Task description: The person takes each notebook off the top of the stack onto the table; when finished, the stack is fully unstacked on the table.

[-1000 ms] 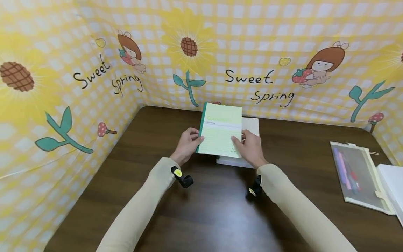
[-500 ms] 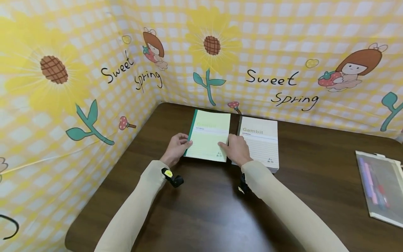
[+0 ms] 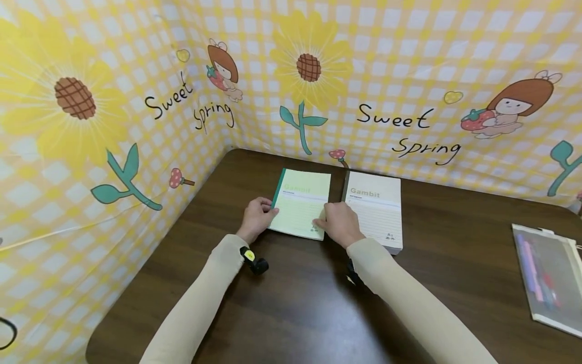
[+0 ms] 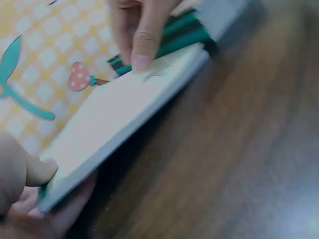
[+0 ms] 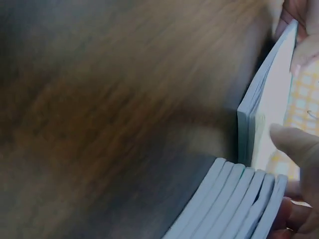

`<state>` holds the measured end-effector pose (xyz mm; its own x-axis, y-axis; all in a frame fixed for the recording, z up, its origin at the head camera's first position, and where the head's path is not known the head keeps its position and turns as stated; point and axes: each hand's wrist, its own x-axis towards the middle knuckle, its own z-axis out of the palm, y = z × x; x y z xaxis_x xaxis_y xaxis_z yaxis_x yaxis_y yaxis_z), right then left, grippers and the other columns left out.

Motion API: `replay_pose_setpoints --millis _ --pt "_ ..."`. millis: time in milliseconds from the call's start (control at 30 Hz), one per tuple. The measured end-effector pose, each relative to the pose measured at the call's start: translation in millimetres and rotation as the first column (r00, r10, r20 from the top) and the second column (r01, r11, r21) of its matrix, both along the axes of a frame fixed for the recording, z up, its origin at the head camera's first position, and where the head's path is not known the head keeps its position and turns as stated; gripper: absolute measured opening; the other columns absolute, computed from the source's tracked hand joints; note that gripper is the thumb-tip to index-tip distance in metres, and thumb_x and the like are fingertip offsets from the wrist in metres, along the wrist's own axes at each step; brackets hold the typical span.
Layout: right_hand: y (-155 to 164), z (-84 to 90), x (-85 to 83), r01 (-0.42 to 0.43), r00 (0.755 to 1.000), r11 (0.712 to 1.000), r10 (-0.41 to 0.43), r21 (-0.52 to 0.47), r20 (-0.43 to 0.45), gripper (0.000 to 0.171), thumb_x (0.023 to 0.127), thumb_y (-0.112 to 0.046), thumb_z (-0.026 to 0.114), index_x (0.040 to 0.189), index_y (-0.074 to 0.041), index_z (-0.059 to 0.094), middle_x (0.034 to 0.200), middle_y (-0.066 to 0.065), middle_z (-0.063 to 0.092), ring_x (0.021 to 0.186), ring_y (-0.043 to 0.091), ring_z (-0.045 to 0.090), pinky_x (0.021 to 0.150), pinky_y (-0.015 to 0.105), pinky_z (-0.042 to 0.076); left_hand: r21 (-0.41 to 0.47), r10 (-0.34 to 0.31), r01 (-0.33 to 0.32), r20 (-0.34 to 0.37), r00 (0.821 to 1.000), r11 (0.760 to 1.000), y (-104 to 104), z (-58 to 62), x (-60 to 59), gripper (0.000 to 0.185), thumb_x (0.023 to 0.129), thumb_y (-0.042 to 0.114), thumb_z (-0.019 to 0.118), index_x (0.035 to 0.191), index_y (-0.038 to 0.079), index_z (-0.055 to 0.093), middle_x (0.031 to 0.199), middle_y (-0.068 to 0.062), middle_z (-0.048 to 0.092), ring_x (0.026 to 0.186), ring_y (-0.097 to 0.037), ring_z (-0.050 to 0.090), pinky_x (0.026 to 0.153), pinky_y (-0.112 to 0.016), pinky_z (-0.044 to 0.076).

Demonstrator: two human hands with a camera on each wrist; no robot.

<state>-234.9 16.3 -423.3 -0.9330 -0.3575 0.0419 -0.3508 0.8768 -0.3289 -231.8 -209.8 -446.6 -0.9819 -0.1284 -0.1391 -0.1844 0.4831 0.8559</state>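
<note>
- The green notebook (image 3: 301, 203) is thin, with a pale green cover, a darker green spine along its left edge, the word "Gambit" near the top and faint ruled lines below.
- It lies on the dark wooden table (image 3: 291, 303), towards the far left corner, just left of a stack of notebooks (image 3: 376, 210) whose top cover is pale grey with the same "Gambit" print.
- The left hand (image 3: 256, 218) holds the green notebook at its near left edge by the spine; in the left wrist view its thumb (image 4: 37, 172) lies on the cover and fingers curl beneath, so that corner is pinched.
- The right hand (image 3: 340, 222) grips the notebook's near right corner, thumb on the cover, between the notebook and the stack.
- The right wrist view shows the notebook's edge (image 5: 247, 124) just beside the fanned edges of the stack.
- A translucent pencil pouch (image 3: 547, 278) lies well apart at the right of the table.
</note>
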Motion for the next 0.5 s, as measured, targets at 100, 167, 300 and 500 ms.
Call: replay_pose_setpoints --millis 100,167,300,500 --pt "-4 -2.4 0.5 -0.017 0.999 0.995 0.020 0.103 -0.034 0.033 0.083 -0.040 0.074 0.079 -0.008 0.069 0.075 0.008 0.069 0.076 0.027 0.065 0.057 0.038 0.055 -0.237 -0.019 -0.006 -0.100 0.995 0.971 4 -0.9 3.1 0.035 0.093 0.019 0.063 0.120 -0.003 0.058 0.115 -0.022 0.061 0.105 -0.034 0.059 0.087 -0.044 0.051" --pt "-4 -2.8 0.6 -0.026 0.998 0.987 0.036 0.159 -0.055 0.035 0.083 -0.043 0.074 0.082 -0.008 0.071 0.079 0.010 0.070 0.081 0.030 0.063 0.060 0.041 0.056 -0.365 -0.058 -0.005 -0.161 0.985 0.931 9 -1.7 6.0 0.040 0.091 0.022 0.065 0.123 -0.001 0.058 0.120 -0.021 0.057 0.110 -0.035 0.054 0.092 -0.046 0.047" --pt "-3 -3.1 2.4 -0.047 0.995 0.982 0.062 0.183 -0.073 0.036 0.082 -0.044 0.074 0.083 -0.008 0.073 0.080 0.010 0.069 0.078 0.029 0.062 0.061 0.041 0.056 -0.538 -0.208 0.055 -0.228 0.951 0.841 21 -5.3 12.9 0.049 0.090 0.029 0.067 0.132 0.005 0.057 0.139 -0.021 0.045 0.130 -0.038 0.040 0.104 -0.053 0.038" --pt "13 -2.0 10.0 -0.110 0.982 0.994 0.104 -0.028 -0.159 0.034 0.087 -0.032 0.073 0.098 -0.001 0.070 0.098 0.015 0.068 0.092 0.031 0.062 0.080 0.042 0.055 -0.671 -0.419 0.247 -0.104 0.902 0.699 43 -3.1 17.4 0.068 0.092 0.055 0.055 0.145 0.014 0.044 0.157 -0.019 0.027 0.147 -0.038 0.018 0.114 -0.059 0.025"
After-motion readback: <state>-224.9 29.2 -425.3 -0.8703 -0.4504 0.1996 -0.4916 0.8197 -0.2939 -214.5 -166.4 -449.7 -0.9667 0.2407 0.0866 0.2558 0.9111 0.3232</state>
